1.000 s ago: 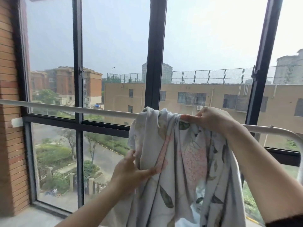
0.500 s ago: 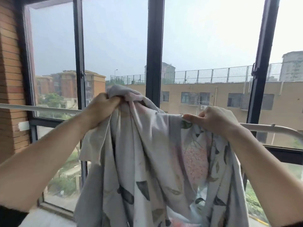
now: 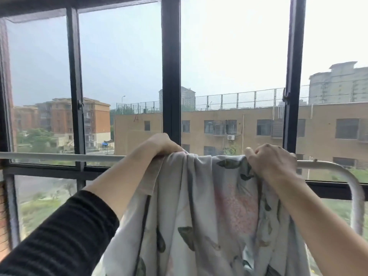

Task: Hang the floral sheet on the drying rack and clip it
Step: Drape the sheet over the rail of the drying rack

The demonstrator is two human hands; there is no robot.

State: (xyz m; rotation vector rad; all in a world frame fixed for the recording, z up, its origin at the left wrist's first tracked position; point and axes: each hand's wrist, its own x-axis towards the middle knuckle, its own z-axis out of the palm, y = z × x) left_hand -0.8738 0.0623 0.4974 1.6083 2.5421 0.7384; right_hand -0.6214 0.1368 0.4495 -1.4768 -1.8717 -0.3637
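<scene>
Judged soft and light, the floral sheet (image 3: 209, 206) is gripped at its top fold on the drying rack rail (image 3: 59, 156) by the curled left hand (image 3: 159, 145) and right hand (image 3: 270, 162).

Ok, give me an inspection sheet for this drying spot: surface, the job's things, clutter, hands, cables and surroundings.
Surface: white rack bar runs level across the window and bends down at its right end.
Job's things: floral sheet bunched at the bar between the hands, hanging on the near side; no clips seen.
Clutter: nothing seen.
Hands: left hand grips the sheet's top; right hand grips it at the bar.
Cables: nothing seen.
Surroundings: dark window frame, brick wall at left, buildings outside.
</scene>
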